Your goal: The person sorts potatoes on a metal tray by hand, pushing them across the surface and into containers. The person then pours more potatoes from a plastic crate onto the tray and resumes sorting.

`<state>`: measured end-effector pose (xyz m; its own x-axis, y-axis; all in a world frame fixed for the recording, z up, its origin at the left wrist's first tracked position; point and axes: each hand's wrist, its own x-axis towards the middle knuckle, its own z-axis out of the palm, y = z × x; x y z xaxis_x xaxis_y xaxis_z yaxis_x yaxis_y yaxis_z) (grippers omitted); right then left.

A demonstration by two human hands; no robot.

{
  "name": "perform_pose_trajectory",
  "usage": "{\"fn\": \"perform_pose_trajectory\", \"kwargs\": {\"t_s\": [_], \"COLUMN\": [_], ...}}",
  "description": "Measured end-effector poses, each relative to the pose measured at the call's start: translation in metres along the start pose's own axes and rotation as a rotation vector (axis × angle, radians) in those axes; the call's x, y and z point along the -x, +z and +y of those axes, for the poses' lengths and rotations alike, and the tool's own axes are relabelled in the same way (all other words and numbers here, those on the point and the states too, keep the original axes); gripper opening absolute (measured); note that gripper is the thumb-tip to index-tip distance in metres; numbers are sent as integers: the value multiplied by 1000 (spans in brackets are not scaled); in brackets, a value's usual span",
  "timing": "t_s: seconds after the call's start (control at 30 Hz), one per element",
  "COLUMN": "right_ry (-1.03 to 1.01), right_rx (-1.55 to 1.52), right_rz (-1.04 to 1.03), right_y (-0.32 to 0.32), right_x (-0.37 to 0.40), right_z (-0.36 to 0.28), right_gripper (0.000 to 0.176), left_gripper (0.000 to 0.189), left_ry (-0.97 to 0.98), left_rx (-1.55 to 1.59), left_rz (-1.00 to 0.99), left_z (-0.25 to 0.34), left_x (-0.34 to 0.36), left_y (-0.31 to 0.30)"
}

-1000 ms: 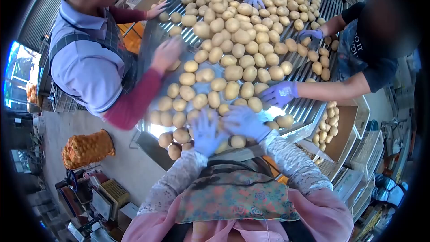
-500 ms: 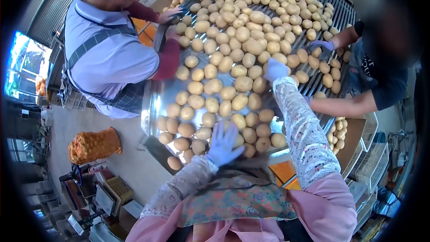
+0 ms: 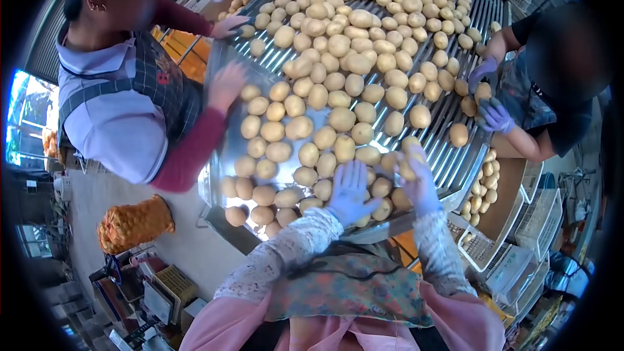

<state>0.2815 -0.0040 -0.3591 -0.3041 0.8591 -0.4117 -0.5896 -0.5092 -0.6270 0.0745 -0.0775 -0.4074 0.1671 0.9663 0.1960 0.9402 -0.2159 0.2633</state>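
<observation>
Many potatoes (image 3: pixel 341 119) lie loose across a metal sorting table (image 3: pixel 261 70). My left hand (image 3: pixel 354 192), in a pale purple glove, rests on the potatoes near the front edge with its fingers spread. A little to its right, my right hand (image 3: pixel 421 185) wears the same kind of glove and is closed around a potato (image 3: pixel 407 168). Slight blur hides whether a second potato sits in those fingers. Both forearms are covered by white flowered sleeves.
On the left, a person in a checked apron (image 3: pixel 170 84) reaches over the table. Opposite, another person's gloved hands (image 3: pixel 497 116) handle a potato. White crates (image 3: pixel 539 221) stand at the lower right; a net sack of potatoes (image 3: pixel 135 224) lies on the floor.
My right hand has drawn back toward me from farther up the table and now has a potato. My left hand has shifted right. The co-worker on the right has brought both hands together.
</observation>
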Motion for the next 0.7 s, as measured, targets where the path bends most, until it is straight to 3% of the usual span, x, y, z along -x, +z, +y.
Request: {"fn": "perform_pose_trajectory", "kwargs": {"t_s": [0.07,0.1,0.17,0.23,0.27,0.3,0.33,0.37,0.4,0.43,0.47,0.5,0.57,0.63,0.7], "right_ry": [-196,-324,-503,-835,-847,-819,-770,-486,-604,-541,-472,-562,-434,-208,-177], "right_rx": [362,489,630,1802,1796,1453,1119,981,1001,1073,955,983,835,636,487], "right_rz": [121,234,592,1058,1071,938,800,766,671,575,412,278,144,49,71], "right_y": [-46,-66,-106,-177,-180,-181,-185,-186,-139,-114,-90,-79,-26,-34,-23], "right_x": [39,57,84,101,102,102,102,101,96,93,89,84,85,76,71], "right_z": [-25,-42,-86,-103,-101,-97,-90,-71,-48,-25,-3,23,38,59,56], "right_gripper": [35,34,41,51,51,52,54,46,36,31,27,25,23,31,38], "left_gripper": [68,68,51,41,41,42,42,46,51,51,55,59,65,66,65], "left_ry": [147,159,322,142,-19,-181,-170,-232,-292,-278,-352,-427,-400,-372,-204], "left_rx": [325,326,9,-194,-149,-103,-102,-129,-161,-165,-112,-62,-78,8,150], "left_rz": [87,81,213,-51,-45,-40,-42,-236,-434,-440,-464,-481,-493,-362,-53], "left_z": [-1,-11,-45,-65,-80,-93,-92,-87,-83,-90,-103,-110,-95,-98,-83], "left_x": [-3,-15,-60,-112,-136,-158,-177,-191,-202,-208,-209,-212,-210,-195,-170], "left_y": [9,7,3,-18,-4,10,6,-1,-4,8,25,34,5,-2,-15]}}
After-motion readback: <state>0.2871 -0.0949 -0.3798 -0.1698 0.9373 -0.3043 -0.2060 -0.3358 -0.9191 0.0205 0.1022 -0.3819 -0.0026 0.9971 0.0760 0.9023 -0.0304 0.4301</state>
